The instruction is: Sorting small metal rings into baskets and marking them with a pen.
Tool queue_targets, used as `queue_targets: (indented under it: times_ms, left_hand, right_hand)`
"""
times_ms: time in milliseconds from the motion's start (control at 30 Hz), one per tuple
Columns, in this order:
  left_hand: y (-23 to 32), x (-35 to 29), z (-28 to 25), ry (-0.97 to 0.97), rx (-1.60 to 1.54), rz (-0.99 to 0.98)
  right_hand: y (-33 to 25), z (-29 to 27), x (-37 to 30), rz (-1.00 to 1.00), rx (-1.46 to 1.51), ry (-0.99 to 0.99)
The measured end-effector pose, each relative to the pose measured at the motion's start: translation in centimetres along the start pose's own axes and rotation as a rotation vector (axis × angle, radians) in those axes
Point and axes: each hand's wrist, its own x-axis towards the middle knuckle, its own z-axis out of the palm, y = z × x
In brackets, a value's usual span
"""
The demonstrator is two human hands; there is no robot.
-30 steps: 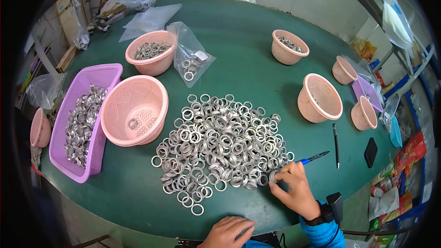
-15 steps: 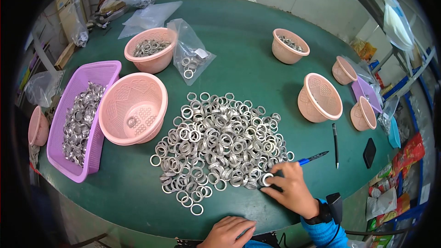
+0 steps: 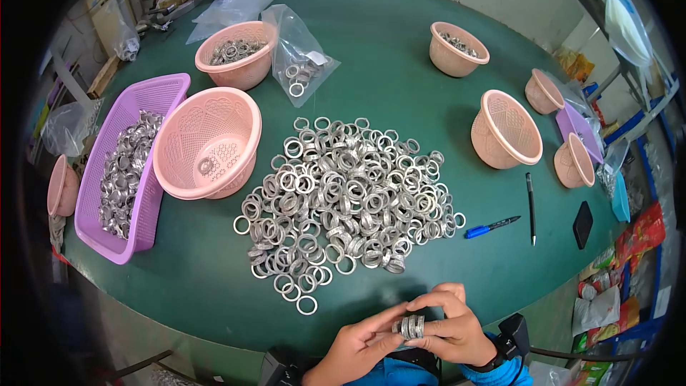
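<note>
A short row of silver metal rings, stacked face to face, sits between my two hands at the near table edge. My left hand pinches the stack's left end between thumb and fingers. From the other side my right hand grips the right end, its index finger arched over the top. Just beyond lies a broad heap of loose metal rings on the green table, some flat and some on edge. Several rings spread singly along its near left side.
Left of the heap stand a pink basket with one ring inside and a purple basket of metal pieces. A blue marker, black pen and black phone lie right. Further pink baskets stand beyond, near a clear bag.
My right hand has drawn back from the heap's near right edge to my body with rings. My left hand has risen to meet it, and both now hold the stack.
</note>
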Motion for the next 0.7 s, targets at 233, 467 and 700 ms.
queue_targets:
  times_ms: [233, 467, 700]
  left_hand:
    - [0.8, -0.9, 0.3, -0.034, 0.293, 0.105]
    - [0.5, -0.9, -0.6, -0.109, 0.411, 0.017]
    - [0.6, -1.2, -0.7, -0.14, 0.44, -0.046]
  right_hand:
    - [-0.8, -0.1, -0.6, -0.064, 0.012, -0.07]
    - [-0.6, -0.1, -0.7, -0.135, 0.059, -0.115]
    - [-0.3, 0.2, -0.9, -0.125, 0.155, -0.105]
